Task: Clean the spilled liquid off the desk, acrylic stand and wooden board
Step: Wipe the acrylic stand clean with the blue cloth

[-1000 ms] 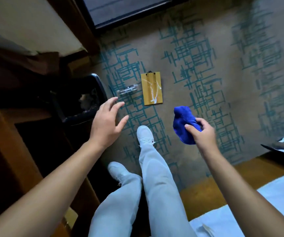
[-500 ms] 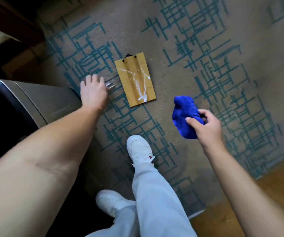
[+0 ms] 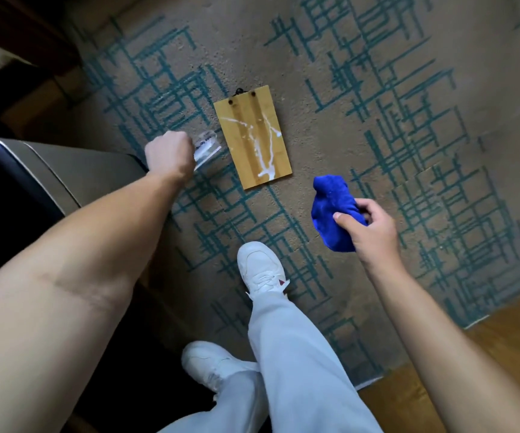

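I am looking straight down at a patterned carpet (image 3: 362, 98) past my own legs and a white shoe (image 3: 260, 268). My left hand (image 3: 168, 154) reaches down to the floor, its fingers curled shut around one end of the clear acrylic stand (image 3: 207, 148); the rest of the stand sticks out toward the wooden board (image 3: 252, 137), which lies flat on the carpet just beside it. White spilled liquid (image 3: 263, 148) streaks the board in thin crossing lines and pools near its nearer edge. I cannot tell whether the stand itself is wet.

My right hand (image 3: 368, 228) hangs above the carpet, nearer to me than the board and well apart from my left hand. Its fingers are pinched closed on a bunched blue cloth (image 3: 330, 210), which droops free and touches nothing else.

As I judge it, the risks come from lifting. The stand is smooth and I hold only one end, so a wet surface could let it slip out. If I tilt the board, the pooled liquid could run off its edge into the carpet, where wiping is harder.

A dark bin (image 3: 43, 179) with a grey side stands at my left; its opening is shadowed and I cannot see anything in it. The desk is not in view.
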The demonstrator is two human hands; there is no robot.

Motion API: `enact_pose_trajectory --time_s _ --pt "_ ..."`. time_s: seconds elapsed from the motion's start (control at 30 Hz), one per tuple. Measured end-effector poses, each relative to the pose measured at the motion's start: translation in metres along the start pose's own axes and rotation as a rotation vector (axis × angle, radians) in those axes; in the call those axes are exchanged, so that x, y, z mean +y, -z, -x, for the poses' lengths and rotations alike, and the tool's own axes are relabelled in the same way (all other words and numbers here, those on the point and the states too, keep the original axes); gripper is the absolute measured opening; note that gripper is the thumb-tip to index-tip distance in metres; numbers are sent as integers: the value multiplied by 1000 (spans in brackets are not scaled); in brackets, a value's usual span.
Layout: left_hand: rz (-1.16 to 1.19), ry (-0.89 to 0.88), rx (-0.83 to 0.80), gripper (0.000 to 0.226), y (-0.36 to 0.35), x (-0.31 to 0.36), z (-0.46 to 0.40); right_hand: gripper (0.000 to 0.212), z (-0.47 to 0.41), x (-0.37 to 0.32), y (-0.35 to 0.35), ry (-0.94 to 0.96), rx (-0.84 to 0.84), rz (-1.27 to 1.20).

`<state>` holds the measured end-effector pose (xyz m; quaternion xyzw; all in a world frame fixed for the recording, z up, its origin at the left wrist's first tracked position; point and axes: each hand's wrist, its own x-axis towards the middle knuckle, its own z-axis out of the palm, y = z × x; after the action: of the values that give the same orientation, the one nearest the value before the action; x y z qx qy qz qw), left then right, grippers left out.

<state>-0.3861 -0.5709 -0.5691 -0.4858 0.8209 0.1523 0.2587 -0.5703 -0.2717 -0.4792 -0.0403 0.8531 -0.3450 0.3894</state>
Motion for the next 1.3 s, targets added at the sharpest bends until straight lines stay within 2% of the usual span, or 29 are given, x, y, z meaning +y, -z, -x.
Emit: enact_pose_trajectory --time_s 0.1,0.23,0.33,0.5,0.6,0.87,1.03,1.3 --pt "134 -34 58 22 49 6 31 29 24 -38 7 41 -17 -2" --pt "270 -261 201 25 145 5 99 21 71 -123 32 175 -30 -25" --pt "410 -388 333 26 219 0 169 23 115 -195 48 306 -43 -38" --pt "561 -462 422 28 317 -15 283 29 202 -303 66 534 -112 -52" --pt "636 -434 450 24 354 -23 335 31 248 -352 70 644 -164 -35" --pt "704 -240 599 30 411 -24 397 50 309 -410 48 816 -164 320" --pt "833 -102 666 26 433 -23 399 41 333 -419 45 875 -164 381" --pt "1047 43 663 28 432 -26 390 39 357 -396 68 830 -259 391"
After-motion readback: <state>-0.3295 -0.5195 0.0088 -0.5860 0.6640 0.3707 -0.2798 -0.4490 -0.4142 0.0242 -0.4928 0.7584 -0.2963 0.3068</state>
